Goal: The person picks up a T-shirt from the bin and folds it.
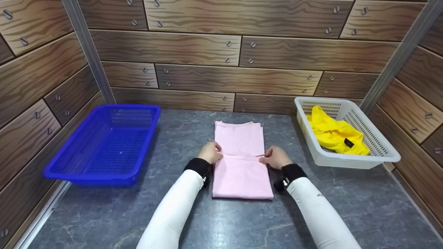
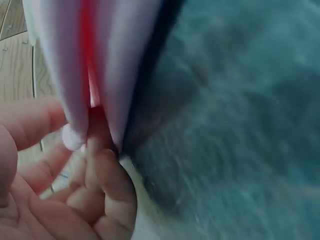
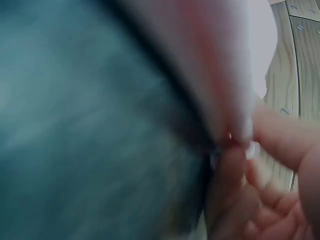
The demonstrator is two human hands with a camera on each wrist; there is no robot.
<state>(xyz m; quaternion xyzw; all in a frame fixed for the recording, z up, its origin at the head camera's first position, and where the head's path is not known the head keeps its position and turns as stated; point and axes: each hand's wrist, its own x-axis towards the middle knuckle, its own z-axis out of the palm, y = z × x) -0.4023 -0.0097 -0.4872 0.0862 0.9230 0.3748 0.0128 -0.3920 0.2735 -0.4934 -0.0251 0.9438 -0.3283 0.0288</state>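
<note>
A pink cloth, folded into a long narrow rectangle, lies on the table in the middle of the head view. Its near half is stacked thicker, and a layer's edge runs across the middle. At the left end of that edge, my left hand pinches the cloth. My right hand pinches the same edge at its right end. In the left wrist view, fingers grip the pale pink layers at the side. The right wrist view, partly blurred, has the fingers on the cloth's corner.
On the left stands a blue plastic basket with nothing seen inside. A white basket at the right holds a crumpled yellow cloth with a black label. Wood-patterned walls enclose the dark marbled table.
</note>
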